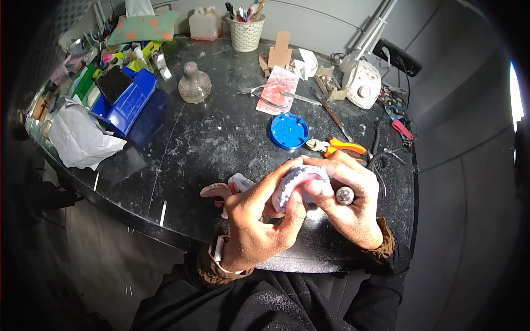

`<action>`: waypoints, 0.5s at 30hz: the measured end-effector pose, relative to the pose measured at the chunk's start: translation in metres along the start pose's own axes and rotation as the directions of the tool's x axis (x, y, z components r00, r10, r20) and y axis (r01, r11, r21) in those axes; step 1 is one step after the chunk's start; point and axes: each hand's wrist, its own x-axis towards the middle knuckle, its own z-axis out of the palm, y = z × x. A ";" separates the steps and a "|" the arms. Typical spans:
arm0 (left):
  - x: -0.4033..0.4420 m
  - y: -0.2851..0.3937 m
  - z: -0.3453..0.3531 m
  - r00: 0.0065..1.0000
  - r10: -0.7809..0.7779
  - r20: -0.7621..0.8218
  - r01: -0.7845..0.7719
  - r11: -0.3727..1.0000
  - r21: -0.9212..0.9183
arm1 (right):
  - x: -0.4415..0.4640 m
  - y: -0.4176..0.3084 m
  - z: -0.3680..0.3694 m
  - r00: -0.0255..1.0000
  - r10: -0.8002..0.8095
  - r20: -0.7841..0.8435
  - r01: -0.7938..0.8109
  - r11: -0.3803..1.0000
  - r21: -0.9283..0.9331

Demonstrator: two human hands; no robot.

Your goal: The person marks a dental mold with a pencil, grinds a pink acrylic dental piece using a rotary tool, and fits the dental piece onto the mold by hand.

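Over the bench (187, 140), our left hand (258, 216) and right hand (358, 214), tool (345, 196) tucked in, grip the arch (283, 189), likely inspecting; turning needs care.

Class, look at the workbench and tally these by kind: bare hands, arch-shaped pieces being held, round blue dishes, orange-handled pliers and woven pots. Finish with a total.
Bare hands: 2 (left hand, right hand)
Arch-shaped piece, held: 1
Round blue dish: 1
Orange-handled pliers: 1
Woven pot: 1
Total: 6
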 end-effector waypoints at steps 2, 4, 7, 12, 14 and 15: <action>0.001 0.000 0.001 0.998 0.057 -0.034 -0.054 0.996 0.066 | 0.001 0.007 0.001 0.996 -0.085 0.015 0.085 0.996 0.018; 0.002 0.000 0.000 0.993 0.118 -0.011 -0.116 0.984 0.134 | -0.002 0.003 0.003 0.998 -0.070 -0.001 0.070 0.997 0.034; 0.002 -0.001 -0.002 0.989 0.146 0.024 -0.148 0.980 0.133 | -0.002 0.003 0.001 0.994 -0.110 -0.002 0.110 0.994 0.012; -0.003 -0.012 -0.001 0.995 0.096 0.009 -0.093 0.977 -0.189 | -0.001 0.001 0.002 0.986 -0.162 -0.043 0.159 0.986 -0.051; -0.005 -0.017 0.001 0.983 0.180 -0.034 -0.183 0.962 -0.201 | -0.001 -0.007 -0.001 0.991 -0.125 -0.038 0.120 0.988 -0.101; -0.006 -0.019 0.001 0.974 0.219 -0.056 -0.226 0.952 -0.207 | -0.003 -0.011 -0.002 0.994 -0.105 -0.036 0.099 0.987 -0.126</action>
